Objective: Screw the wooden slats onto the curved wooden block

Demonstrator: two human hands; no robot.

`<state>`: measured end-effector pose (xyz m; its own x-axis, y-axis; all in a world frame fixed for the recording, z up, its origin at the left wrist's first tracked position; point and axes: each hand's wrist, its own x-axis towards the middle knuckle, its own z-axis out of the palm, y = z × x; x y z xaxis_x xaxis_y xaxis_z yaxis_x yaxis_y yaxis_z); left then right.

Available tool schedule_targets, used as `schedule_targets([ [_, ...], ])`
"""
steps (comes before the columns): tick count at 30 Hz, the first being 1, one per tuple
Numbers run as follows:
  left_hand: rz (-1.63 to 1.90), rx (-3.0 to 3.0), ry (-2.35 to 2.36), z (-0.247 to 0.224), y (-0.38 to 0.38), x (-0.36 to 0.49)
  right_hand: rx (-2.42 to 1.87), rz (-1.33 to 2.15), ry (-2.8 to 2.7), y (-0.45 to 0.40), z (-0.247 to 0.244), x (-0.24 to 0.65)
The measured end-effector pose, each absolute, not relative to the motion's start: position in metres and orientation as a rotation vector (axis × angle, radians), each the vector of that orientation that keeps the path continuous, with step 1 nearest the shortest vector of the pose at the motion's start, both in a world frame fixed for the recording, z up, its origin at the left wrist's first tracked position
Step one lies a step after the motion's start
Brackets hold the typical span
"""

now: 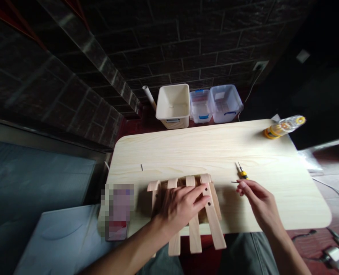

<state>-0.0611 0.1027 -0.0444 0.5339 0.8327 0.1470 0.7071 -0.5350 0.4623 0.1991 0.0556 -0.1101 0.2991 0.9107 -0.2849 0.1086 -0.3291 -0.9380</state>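
Note:
Several curved wooden slats lie side by side over a brown piece at the table's front edge, their long ends jutting past it. My left hand rests on the slats with fingers spread, the fingertips near two dark holes in the rightmost slat. To the right, my right hand pinches a thin dark screw that points left, above the table. Just beyond that hand lies a yellow and black screwdriver, its handle partly hidden by the fingers. Another screw lies on the table, left of centre.
The pale wooden table has a yellow-capped clear bottle at its back right. A blurred flat object lies at the left edge. Behind the table stand a cream bin and two clear boxes.

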Motion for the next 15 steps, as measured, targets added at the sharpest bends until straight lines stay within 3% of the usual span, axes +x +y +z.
schedule_targets([
  [15, 0.478, 2.424, 1.308, -0.042, 0.103, -0.059, -1.549, 1.166, -1.098, 0.064, -0.076, 0.182],
])
